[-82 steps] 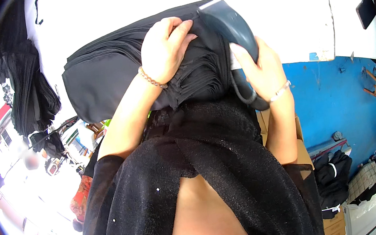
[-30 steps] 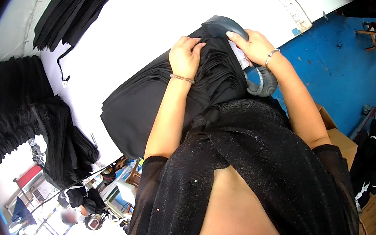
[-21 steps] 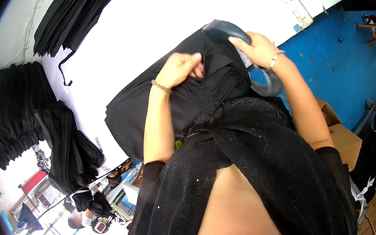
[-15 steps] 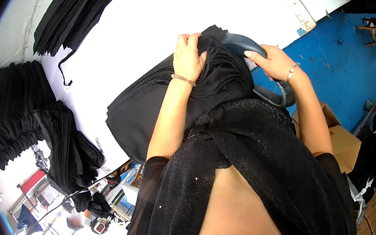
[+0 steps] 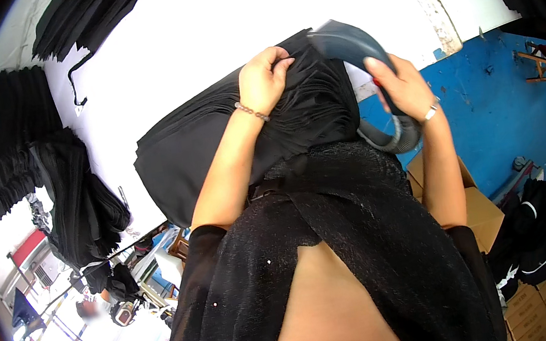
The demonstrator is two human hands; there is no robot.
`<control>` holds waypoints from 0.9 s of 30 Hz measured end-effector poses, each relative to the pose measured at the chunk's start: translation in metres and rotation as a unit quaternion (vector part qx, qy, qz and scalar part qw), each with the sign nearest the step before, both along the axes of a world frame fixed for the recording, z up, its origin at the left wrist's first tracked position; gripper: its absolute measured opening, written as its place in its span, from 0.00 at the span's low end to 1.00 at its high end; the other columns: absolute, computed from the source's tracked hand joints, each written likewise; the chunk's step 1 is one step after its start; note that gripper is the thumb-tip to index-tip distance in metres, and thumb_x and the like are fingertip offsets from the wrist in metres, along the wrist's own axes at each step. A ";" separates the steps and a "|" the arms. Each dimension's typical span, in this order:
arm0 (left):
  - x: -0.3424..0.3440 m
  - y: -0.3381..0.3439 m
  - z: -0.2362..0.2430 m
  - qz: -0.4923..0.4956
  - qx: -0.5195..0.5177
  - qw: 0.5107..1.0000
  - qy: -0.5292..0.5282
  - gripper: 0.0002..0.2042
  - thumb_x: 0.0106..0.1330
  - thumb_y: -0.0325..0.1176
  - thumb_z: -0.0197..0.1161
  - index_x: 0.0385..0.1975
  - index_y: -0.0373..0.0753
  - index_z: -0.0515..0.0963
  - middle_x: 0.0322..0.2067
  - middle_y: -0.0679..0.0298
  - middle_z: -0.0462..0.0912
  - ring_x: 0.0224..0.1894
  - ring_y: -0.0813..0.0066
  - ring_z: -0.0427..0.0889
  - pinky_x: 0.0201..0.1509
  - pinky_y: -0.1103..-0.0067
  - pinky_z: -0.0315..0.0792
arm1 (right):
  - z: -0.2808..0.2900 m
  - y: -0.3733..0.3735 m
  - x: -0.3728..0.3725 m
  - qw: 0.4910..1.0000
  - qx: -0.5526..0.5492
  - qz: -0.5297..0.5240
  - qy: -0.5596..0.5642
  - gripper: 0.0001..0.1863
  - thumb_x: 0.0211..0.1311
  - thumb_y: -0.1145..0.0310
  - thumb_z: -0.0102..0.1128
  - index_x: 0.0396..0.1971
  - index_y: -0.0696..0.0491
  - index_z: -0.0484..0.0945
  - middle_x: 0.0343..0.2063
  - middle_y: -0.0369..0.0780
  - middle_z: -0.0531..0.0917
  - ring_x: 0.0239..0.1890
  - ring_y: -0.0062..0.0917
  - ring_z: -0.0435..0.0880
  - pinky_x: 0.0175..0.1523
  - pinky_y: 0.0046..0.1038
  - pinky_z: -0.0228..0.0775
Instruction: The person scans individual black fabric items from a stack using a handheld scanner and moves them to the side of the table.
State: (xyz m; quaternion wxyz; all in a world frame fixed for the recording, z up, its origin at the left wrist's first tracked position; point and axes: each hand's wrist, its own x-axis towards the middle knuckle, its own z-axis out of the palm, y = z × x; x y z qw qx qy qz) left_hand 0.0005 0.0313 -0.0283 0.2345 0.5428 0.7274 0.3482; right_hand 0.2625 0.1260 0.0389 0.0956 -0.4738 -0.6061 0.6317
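I noted the left hand [image 5: 266, 78] had shifted to the far edge of the stacked black fabric [image 5: 227, 135] on the white table [image 5: 199, 28], fingers pinching the top ply — closed on cloth. The right hand [image 5: 403, 88] still gripped the grey steam iron [image 5: 350, 46], now drawn nearer over the stack's right end — pressing apparently continued.

Bright daylight, white table [image 5: 213, 26] overexposed, fisheye rim dark, bent.
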 end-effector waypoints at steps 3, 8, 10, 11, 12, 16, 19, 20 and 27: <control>-0.022 -0.004 0.010 -0.117 -0.124 0.965 -0.199 0.09 0.72 0.33 0.63 0.32 0.34 0.80 0.28 0.68 0.83 0.30 0.83 0.78 0.37 0.84 0.73 | -0.024 0.006 -0.016 0.979 0.132 0.085 -0.133 0.35 0.65 0.33 0.57 0.30 0.58 0.77 0.14 0.36 0.74 0.13 0.19 0.76 0.21 0.22 0.69; -0.011 0.006 0.034 -0.086 -0.248 0.955 -0.140 0.10 0.70 0.37 0.65 0.37 0.35 0.82 0.30 0.62 0.83 0.33 0.72 0.81 0.39 0.77 0.75 | -0.021 0.006 0.026 0.996 -0.011 -0.079 -0.032 0.31 0.67 0.40 0.59 0.31 0.59 0.76 0.14 0.36 0.75 0.12 0.19 0.73 0.18 0.24 0.65; 0.007 0.022 0.011 -0.017 0.042 0.989 0.142 0.11 0.64 0.35 0.69 0.41 0.37 0.82 0.35 0.57 0.80 0.35 0.62 0.81 0.41 0.71 0.77 | -0.018 0.012 0.032 0.997 -0.016 -0.072 -0.029 0.31 0.67 0.39 0.59 0.30 0.59 0.76 0.14 0.34 0.74 0.12 0.18 0.73 0.18 0.23 0.65; 0.008 0.032 0.005 -0.047 0.112 0.974 0.191 0.12 0.62 0.34 0.71 0.43 0.39 0.82 0.38 0.57 0.79 0.39 0.62 0.81 0.44 0.72 0.76 | -0.015 0.016 0.030 0.998 -0.020 -0.053 -0.037 0.32 0.67 0.39 0.59 0.29 0.59 0.76 0.13 0.34 0.74 0.12 0.18 0.73 0.18 0.23 0.66; 0.009 0.038 -0.001 -0.067 0.088 0.977 0.183 0.13 0.61 0.35 0.73 0.42 0.39 0.82 0.38 0.59 0.80 0.40 0.63 0.80 0.45 0.72 0.76 | -0.013 0.018 0.023 0.998 -0.022 -0.025 -0.044 0.32 0.66 0.38 0.59 0.29 0.59 0.76 0.13 0.34 0.74 0.12 0.19 0.74 0.19 0.23 0.66; 0.006 0.043 -0.016 -0.046 -0.023 0.998 -0.028 0.15 0.57 0.35 0.76 0.42 0.39 0.84 0.37 0.63 0.80 0.44 0.68 0.78 0.50 0.76 0.74 | -0.031 0.033 -0.004 0.999 -0.042 -0.001 -0.023 0.34 0.66 0.36 0.58 0.30 0.60 0.75 0.13 0.36 0.74 0.12 0.20 0.73 0.21 0.24 0.68; 0.013 0.038 -0.009 -0.048 -0.009 0.999 0.007 0.15 0.56 0.33 0.76 0.44 0.40 0.86 0.37 0.64 0.79 0.44 0.70 0.77 0.51 0.78 0.73 | -0.022 0.037 0.005 0.994 -0.054 -0.090 0.028 0.35 0.67 0.36 0.57 0.32 0.61 0.75 0.13 0.37 0.74 0.12 0.21 0.73 0.20 0.25 0.67; 0.013 0.038 -0.012 -0.037 -0.019 0.999 -0.005 0.13 0.58 0.30 0.74 0.44 0.41 0.87 0.38 0.65 0.79 0.45 0.72 0.77 0.53 0.78 0.73 | -0.023 0.038 0.015 0.996 -0.056 -0.069 0.028 0.35 0.67 0.37 0.56 0.32 0.61 0.75 0.13 0.38 0.75 0.12 0.21 0.74 0.20 0.25 0.67; 0.004 0.041 -0.022 -0.032 0.010 0.986 -0.161 0.08 0.62 0.26 0.71 0.40 0.39 0.88 0.40 0.67 0.79 0.46 0.74 0.77 0.54 0.80 0.71 | -0.035 0.041 -0.005 0.990 -0.101 -0.029 0.099 0.29 0.71 0.41 0.55 0.30 0.57 0.74 0.15 0.37 0.76 0.13 0.20 0.73 0.21 0.23 0.66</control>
